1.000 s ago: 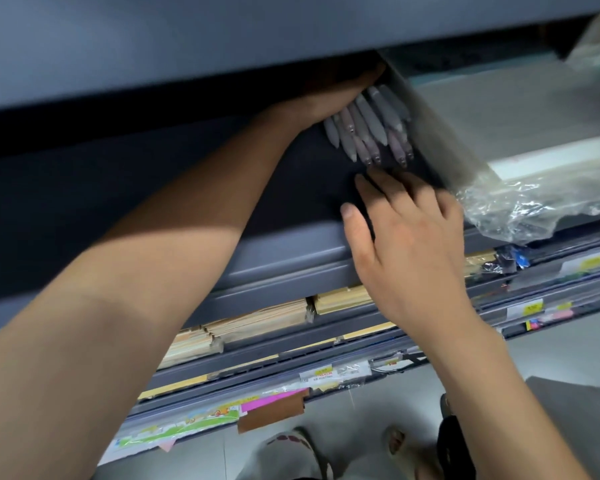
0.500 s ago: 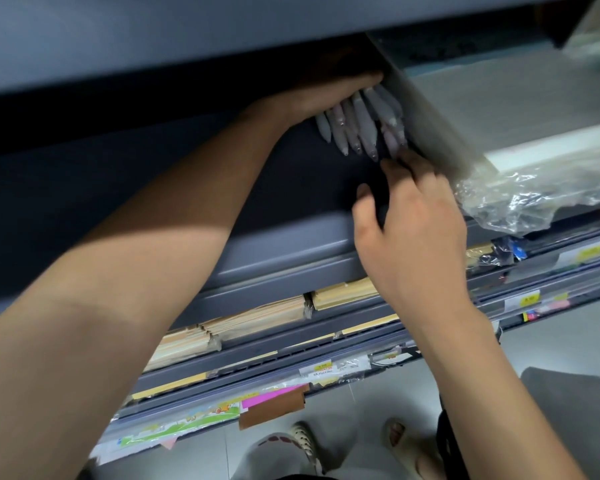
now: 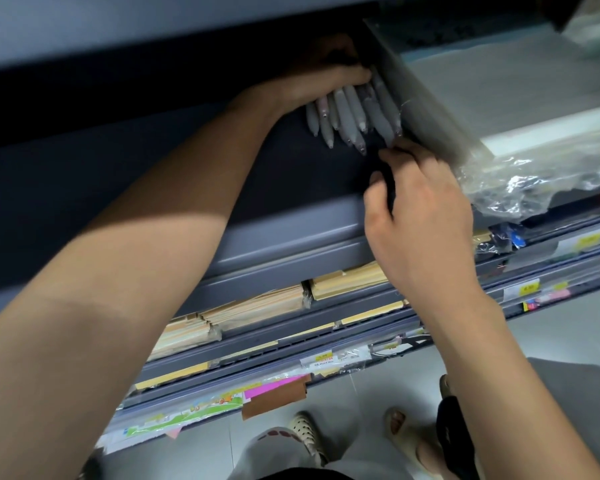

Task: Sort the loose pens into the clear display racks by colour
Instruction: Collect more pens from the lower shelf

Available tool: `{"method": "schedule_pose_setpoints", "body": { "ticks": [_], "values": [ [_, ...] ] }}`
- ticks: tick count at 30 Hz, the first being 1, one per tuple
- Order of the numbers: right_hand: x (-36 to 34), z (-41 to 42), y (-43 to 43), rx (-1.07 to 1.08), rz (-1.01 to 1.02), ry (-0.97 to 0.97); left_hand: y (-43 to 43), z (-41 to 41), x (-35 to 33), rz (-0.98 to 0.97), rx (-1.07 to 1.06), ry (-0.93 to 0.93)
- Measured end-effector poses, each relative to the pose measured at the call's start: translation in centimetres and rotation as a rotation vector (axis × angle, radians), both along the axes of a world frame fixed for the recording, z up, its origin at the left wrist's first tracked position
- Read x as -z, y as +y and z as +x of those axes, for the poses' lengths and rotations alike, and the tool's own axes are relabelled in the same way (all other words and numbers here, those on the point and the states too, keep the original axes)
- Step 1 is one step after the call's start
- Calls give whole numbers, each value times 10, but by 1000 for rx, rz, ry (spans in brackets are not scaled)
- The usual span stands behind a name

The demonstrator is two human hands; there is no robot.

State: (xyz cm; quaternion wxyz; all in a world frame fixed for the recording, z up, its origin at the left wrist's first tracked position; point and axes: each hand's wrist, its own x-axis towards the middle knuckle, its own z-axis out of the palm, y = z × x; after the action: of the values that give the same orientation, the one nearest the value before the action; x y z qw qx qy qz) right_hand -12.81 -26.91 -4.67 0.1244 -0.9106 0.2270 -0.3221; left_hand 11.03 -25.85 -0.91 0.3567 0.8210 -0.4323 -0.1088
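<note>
Pens point(image 3: 350, 112) bunched upper centre; left hand point(image 3: 323, 77) curled round them, likely so none scatter; right hand point(image 3: 420, 216) fingers bent at tips, pinch unclear.

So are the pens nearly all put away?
Not yet. Nothing looks sorted into a rack here. The left hand grips a bunch of pale pens beside the clear divider, and the right hand reaches their tips with curled fingers. That whole bunch is left to place.
</note>
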Motion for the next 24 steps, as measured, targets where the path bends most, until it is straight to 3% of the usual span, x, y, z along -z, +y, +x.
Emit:
{"method": "schedule_pose_setpoints", "body": {
  "ticks": [7, 10, 13, 17, 24],
  "values": [
    [-2, -4, -4, -45, 26, 24, 6, -4, -6, -31, 24, 24],
    [-4, -5, -5, -59, 34, 30, 3, -16, -16, -111, -109, 12],
    [-4, -5, -6, -57, 39, 35, 1, -35, -24, 5, -330, 177],
    [-3, -4, -4, -35, 26, 33, 4, -60, -23, 238, -200, 179],
    [-2, -3, -3, -13, 3, 17, 2, -78, -31, 286, -255, 163]
  ]
}}
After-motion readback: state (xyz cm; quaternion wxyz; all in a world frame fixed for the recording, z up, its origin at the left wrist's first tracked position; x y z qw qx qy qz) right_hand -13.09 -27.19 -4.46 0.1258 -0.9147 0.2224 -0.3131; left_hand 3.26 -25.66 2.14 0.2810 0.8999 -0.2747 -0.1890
